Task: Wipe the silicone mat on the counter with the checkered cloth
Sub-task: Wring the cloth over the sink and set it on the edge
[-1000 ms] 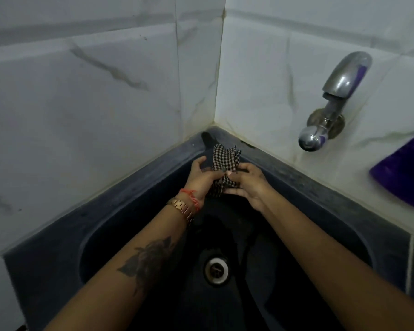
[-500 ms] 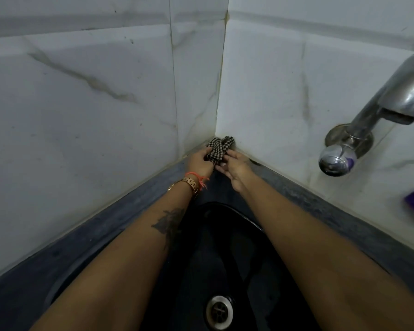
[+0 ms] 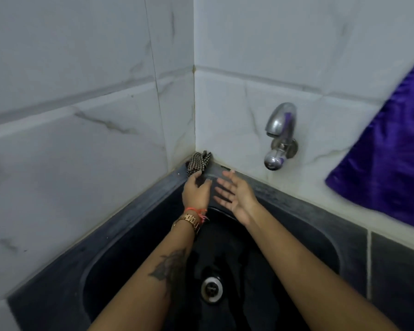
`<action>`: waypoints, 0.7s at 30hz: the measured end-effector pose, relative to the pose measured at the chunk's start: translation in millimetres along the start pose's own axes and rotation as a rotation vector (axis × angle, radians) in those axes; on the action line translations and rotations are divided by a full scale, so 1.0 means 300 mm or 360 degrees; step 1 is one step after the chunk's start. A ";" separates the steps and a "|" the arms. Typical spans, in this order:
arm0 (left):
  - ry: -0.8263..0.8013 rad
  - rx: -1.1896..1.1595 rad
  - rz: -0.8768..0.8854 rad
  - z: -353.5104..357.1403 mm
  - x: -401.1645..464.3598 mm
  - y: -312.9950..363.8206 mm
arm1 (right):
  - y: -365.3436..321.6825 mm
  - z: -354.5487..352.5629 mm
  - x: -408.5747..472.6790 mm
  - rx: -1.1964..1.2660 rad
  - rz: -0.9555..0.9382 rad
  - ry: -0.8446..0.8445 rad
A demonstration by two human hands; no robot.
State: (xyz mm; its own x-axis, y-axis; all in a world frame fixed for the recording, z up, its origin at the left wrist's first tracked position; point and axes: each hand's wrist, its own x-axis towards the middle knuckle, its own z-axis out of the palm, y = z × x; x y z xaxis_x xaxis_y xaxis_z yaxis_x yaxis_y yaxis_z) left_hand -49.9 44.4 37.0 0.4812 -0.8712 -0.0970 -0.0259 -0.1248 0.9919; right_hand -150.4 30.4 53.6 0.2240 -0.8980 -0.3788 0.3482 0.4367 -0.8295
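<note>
White marble-look tiles (image 3: pixel 81 163) fill both walls of the corner we face, and below them sits a dark sink (image 3: pixel 120 237) with a metal drain (image 3: pixel 211 289) at its bottom. At the right edge hangs a purple cloth (image 3: pixel 397 168) against the wall. A chrome tap (image 3: pixel 280 136) sticks out of the right wall above the sink rim. Our two forearms reach over the basin; the left one shows a tattoo (image 3: pixel 170 266), a gold watch (image 3: pixel 189 220) and an orange thread (image 3: pixel 196 210). Our left hand (image 3: pixel 196 191) has relaxed fingers just touching the checkered cloth (image 3: pixel 198 161), which lies bunched on the rim in the corner. Our right hand (image 3: pixel 233 193) is spread, palm showing, holding nothing, just beside the left.
</note>
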 end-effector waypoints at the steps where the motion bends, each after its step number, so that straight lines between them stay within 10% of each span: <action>1: -0.0004 -0.0038 -0.0006 0.001 -0.066 0.012 | -0.003 -0.026 -0.059 0.0032 -0.0008 0.0002; 21: -0.0544 -0.0338 -0.0073 0.364 -1.386 -0.018 | 0.099 -0.885 -1.258 0.0225 -0.0362 0.0398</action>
State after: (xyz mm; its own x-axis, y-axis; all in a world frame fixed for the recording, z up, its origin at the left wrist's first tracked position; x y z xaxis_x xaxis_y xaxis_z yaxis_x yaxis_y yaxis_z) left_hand -345.5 355.6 62.8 0.1573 -0.9792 -0.1279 0.1876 -0.0976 0.9774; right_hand -466.3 367.9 62.8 -0.0971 -0.9509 -0.2940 0.4896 0.2116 -0.8459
